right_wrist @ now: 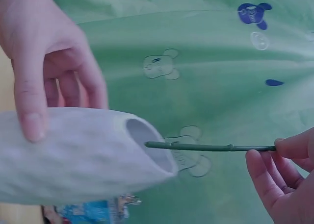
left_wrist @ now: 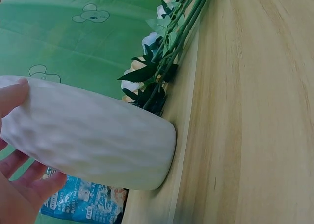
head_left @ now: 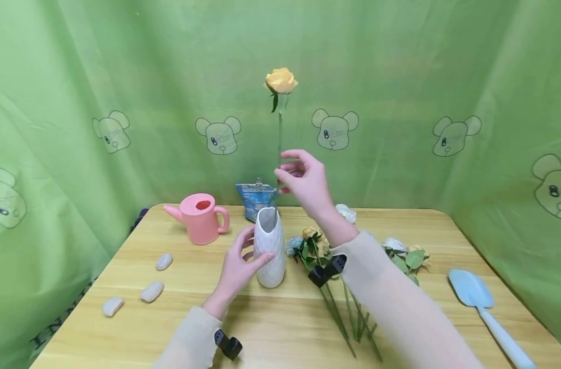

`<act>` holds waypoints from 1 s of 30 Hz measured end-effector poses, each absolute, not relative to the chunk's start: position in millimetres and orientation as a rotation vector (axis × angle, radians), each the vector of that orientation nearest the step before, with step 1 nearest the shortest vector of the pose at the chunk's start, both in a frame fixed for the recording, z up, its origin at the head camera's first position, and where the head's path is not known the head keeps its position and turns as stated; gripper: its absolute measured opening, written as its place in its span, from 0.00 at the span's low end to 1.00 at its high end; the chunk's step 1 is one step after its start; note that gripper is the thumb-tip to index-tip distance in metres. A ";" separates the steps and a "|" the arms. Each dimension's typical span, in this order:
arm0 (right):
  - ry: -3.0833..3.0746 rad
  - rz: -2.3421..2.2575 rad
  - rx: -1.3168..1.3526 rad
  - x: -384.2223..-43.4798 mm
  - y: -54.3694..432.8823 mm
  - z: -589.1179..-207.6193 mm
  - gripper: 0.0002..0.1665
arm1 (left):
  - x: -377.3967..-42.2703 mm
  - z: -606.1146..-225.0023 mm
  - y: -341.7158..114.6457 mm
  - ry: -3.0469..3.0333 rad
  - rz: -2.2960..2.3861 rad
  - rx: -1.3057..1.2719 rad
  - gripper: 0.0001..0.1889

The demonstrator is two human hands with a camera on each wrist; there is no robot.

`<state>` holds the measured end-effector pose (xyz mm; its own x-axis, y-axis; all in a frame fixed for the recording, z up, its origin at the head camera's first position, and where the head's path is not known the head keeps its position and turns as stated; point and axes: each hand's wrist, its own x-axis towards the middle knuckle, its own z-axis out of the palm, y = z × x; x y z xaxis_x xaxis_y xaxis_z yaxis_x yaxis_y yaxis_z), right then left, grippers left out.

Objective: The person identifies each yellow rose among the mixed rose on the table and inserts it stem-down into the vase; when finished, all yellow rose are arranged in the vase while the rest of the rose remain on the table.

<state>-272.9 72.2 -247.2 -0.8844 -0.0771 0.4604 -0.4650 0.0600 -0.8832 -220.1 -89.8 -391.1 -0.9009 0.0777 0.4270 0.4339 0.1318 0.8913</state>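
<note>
A green curtain point(head_left: 391, 61) printed with outlined bear heads fills the background, and below it a pale wood-grain worktop point(head_left: 280, 338) spans the lower half of the head view. Right of the frame's lower left, the left hand point(head_left: 236, 266) grips a white vase point(head_left: 270, 259) that stands upright near the centre; its thumb lies across the front and its other fingers reach round the left side. In the upper middle, the right hand point(head_left: 308, 184) pinches the green stem point(head_left: 280, 136) of a yellow rose point(head_left: 281, 81) between thumb and fingers, the bloom held upright above the vase. The right wrist view shows the stem's lower end at the vase's mouth; whether it is inside, I cannot tell. Behind the vase sits a blue bag point(head_left: 256, 201) with a metal clip on top. A pink watering can point(head_left: 202, 225) is left of centre, with three grey stones point(head_left: 152, 291) nearer the lower left. More flowers point(head_left: 318, 246) lie right of the vase, partly hidden by the right sleeve point(head_left: 377, 271), and a light-blue shovel point(head_left: 471, 289) rests at lower right.
</note>
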 end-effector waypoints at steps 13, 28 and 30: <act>-2.215 1.671 0.527 -281.3 65.4 -305.5 0.17 | -218.6 -391.6 -89.3 -2.137 -1.824 -0.509 0.34; -2.292 1.644 0.498 -268.0 100.6 -336.6 0.14 | -218.2 -392.6 -89.6 -2.135 -1.839 -0.495 0.34; -2.318 1.640 0.458 -264.4 112.7 -342.1 0.15 | -218.8 -394.1 -90.2 -2.129 -1.847 -0.491 0.34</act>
